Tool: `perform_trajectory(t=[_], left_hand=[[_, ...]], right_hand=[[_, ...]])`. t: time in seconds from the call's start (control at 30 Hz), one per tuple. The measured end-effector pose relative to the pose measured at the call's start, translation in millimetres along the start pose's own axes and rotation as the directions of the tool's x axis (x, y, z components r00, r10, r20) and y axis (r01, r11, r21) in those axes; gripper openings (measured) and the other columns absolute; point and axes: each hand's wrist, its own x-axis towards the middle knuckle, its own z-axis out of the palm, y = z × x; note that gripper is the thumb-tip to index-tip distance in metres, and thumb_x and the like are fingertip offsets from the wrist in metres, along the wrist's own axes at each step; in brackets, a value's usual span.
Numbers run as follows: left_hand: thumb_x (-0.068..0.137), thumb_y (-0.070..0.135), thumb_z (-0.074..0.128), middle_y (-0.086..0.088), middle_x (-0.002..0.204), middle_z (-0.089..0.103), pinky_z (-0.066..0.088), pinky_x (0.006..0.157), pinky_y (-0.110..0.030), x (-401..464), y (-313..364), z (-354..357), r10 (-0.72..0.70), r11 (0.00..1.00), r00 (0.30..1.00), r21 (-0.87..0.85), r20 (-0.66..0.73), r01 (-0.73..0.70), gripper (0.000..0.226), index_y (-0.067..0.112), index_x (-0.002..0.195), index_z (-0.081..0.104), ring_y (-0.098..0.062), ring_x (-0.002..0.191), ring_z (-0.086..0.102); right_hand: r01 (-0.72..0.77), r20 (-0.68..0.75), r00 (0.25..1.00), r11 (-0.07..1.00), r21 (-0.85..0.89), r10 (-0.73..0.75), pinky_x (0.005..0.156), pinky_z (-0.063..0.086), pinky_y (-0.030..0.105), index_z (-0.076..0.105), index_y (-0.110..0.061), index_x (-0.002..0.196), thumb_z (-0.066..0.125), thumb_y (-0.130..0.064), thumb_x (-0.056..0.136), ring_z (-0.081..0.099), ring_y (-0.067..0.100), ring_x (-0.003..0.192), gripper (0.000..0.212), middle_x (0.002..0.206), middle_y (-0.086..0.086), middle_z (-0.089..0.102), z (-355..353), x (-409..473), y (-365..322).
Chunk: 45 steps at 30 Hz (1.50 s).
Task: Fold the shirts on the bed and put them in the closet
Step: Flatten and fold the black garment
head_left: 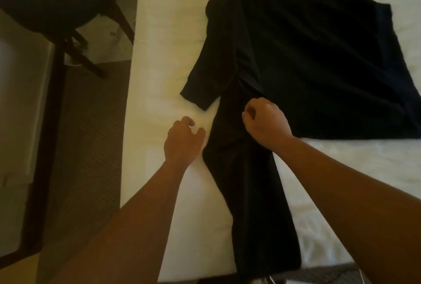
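A black shirt (pixel 307 60) lies spread on the white bed (pixel 164 60), with one short sleeve (pixel 205 74) pointing left and a long folded strip (pixel 255 204) running down to the bed's near edge. My right hand (pixel 266 124) is curled into a fist on the shirt's middle. Creases in the cloth run toward its fingers, so it seems to pinch the fabric. My left hand (pixel 182 142) hovers over the sheet just left of the strip, fingers loosely curled and holding nothing. A dark navy band (pixel 387 40) shows along the shirt's right side.
A dark chair (pixel 57 3) with wooden legs stands on the floor at the upper left. A dark-framed piece of furniture (pixel 27 113) runs down the left edge. Patterned carpet (pixel 91 135) lies between it and the bed's left side.
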Motion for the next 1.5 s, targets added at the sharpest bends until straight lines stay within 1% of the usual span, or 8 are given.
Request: perform_trajectory(t=[0.3, 0.67, 0.9, 1.0, 1.1, 1.2, 1.3, 1.5], left_hand=[[0.083, 0.07, 0.065, -0.003, 0.13, 0.044, 0.036, 0.091, -0.041, 68.2, 1.4, 1.3, 0.015, 0.946, 0.995, 0.319, 0.099, -0.046, 0.067, 0.024, 0.126, 0.044, -0.03, 0.119, 0.044], [0.076, 0.087, 0.049, 0.009, 0.108, 0.046, 0.035, 0.083, -0.036, 80.9, 29.2, -2.2, -0.085, 0.962, 0.995, 0.264, 0.057, 0.067, 0.061, 0.032, 0.101, 0.044, -0.019, 0.11, 0.046], [0.081, 0.081, 0.047, 0.012, 0.087, 0.057, 0.047, 0.083, -0.032, 79.4, 78.5, 17.1, -0.043, 0.995, 0.993, -0.09, 0.111, 0.053, 0.051, 0.031, 0.09, 0.053, -0.008, 0.088, 0.053], [0.087, 0.068, 0.059, 0.011, 0.085, 0.058, 0.05, 0.077, -0.027, 82.8, 94.4, 26.1, -0.09, 0.973, 0.995, -0.211, 0.039, 0.096, 0.036, 0.033, 0.091, 0.051, -0.007, 0.082, 0.058], [0.086, 0.065, 0.061, 0.013, 0.089, 0.056, 0.052, 0.077, -0.03, 88.3, 108.2, 35.8, -0.102, 0.943, 0.994, -0.316, 0.033, 0.107, 0.034, 0.034, 0.098, 0.052, -0.007, 0.085, 0.057], [0.081, 0.072, 0.058, 0.016, 0.095, 0.057, 0.055, 0.08, -0.034, 93.4, 117.0, 42.4, -0.106, 0.943, 0.994, -0.313, 0.035, 0.112, 0.041, 0.036, 0.101, 0.054, -0.007, 0.089, 0.058], [0.074, 0.083, 0.05, 0.015, 0.11, 0.054, 0.053, 0.089, -0.033, 94.6, 127.0, 47.5, -0.121, 0.969, 0.992, -0.213, 0.043, 0.128, 0.063, 0.036, 0.115, 0.054, -0.008, 0.103, 0.055], [0.061, 0.097, 0.039, -0.001, 0.141, 0.036, 0.043, 0.102, -0.04, 81.9, 150.9, 64.3, -0.116, 0.966, 0.992, 0.239, 0.052, 0.1, 0.114, 0.024, 0.148, 0.028, -0.025, 0.129, 0.043]], right_hand=[[-0.329, -0.011, 0.939, 0.906, 0.267, 0.344, 0.083, 0.059, 0.045, 0.045, -0.016, 0.139, 0.062, -0.041, 0.096, 0.067, 0.021, 0.093, 0.053, 0.111, 0.002, 0.061, 9.2, 149.1, -42.0], [-0.249, 0.026, 0.965, 0.941, -0.227, 0.262, 0.068, 0.058, 0.039, 0.056, -0.018, 0.082, 0.054, -0.034, 0.095, 0.063, 0.022, 0.068, 0.021, 0.077, 0.002, 0.06, -23.2, 221.7, -54.8], [-0.45, 0.648, 0.659, 0.891, -0.066, 0.381, 0.054, 0.033, 0.029, 0.054, -0.011, 0.08, 0.061, -0.022, 0.092, 0.041, 0.016, 0.05, 0.018, 0.064, 0.006, 0.051, -74.4, 258.0, -87.3], [-0.334, 0.31, 0.93, 0.808, 0.486, 0.198, 0.05, 0.047, 0.026, 0.062, -0.011, 0.092, 0.059, -0.015, 0.1, 0.062, 0.014, 0.052, 0.009, 0.083, 0.014, 0.067, -100.6, 294.6, -91.6], [0.037, -0.159, 0.942, 0.378, 0.925, 0.295, 0.096, 0.054, 0.03, 0.055, -0.019, 0.134, 0.058, -0.01, 0.101, 0.065, 0.016, 0.116, 0.035, 0.134, 0.011, 0.061, -134.7, 334.7, -91.0], [0.04, -0.247, 0.935, 0.617, 0.786, 0.254, 0.11, 0.042, 0.029, 0.046, -0.018, 0.148, 0.062, -0.024, 0.099, 0.052, 0.011, 0.131, 0.052, 0.147, 0.002, 0.053, -131.9, 336.1, -72.0], [-0.086, -0.187, 0.963, 0.881, 0.465, 0.193, 0.093, 0.052, 0.023, 0.063, -0.016, 0.131, 0.061, -0.025, 0.099, 0.061, 0.0, 0.096, 0.033, 0.112, -0.011, 0.067, -101.8, 307.5, -36.3], [-0.106, 0.115, 0.988, 0.993, 0.054, 0.1, 0.074, 0.06, 0.044, 0.06, -0.025, 0.087, 0.064, -0.056, 0.088, 0.065, 0.016, 0.068, 0.031, 0.076, -0.003, 0.065, -48.7, 259.5, 7.1]])
